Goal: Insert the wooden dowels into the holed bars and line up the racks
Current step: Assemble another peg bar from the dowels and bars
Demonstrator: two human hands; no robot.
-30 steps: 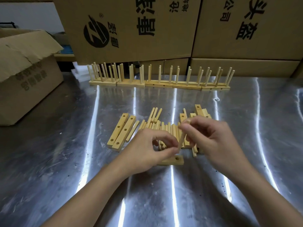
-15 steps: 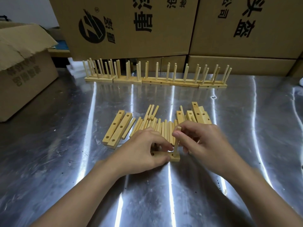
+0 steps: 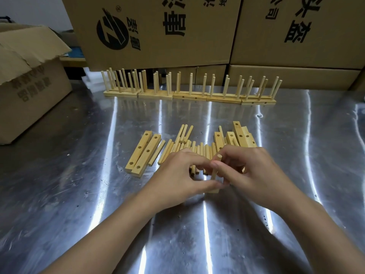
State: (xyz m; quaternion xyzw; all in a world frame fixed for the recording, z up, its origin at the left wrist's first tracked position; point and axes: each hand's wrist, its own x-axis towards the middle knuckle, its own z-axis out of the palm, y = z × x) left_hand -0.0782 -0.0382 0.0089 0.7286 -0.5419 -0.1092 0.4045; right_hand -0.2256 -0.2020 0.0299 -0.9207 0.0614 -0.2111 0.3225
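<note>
My left hand point(image 3: 177, 175) grips a holed wooden bar point(image 3: 214, 190) lying on the metal table, mostly hidden under my fingers. My right hand point(image 3: 250, 171) pinches a wooden dowel point(image 3: 215, 167) that stands upright in the bar's right end. Behind my hands lies a heap of loose dowels point(image 3: 183, 139). Two holed bars point(image 3: 145, 153) lie side by side to the left, and several more bars point(image 3: 240, 135) lie to the right. A row of finished racks point(image 3: 189, 94) with upright dowels stands along the back.
The shiny metal table point(image 3: 79, 194) stretches all around. An open cardboard box point(image 3: 29, 84) stands at the left. Large printed cardboard boxes point(image 3: 158, 32) stacked behind the racks close off the back.
The dowel, held tilted above the bar a second ago, now stands upright in the hole at the bar's right end. Both hands stayed on the bar and dowel.
</note>
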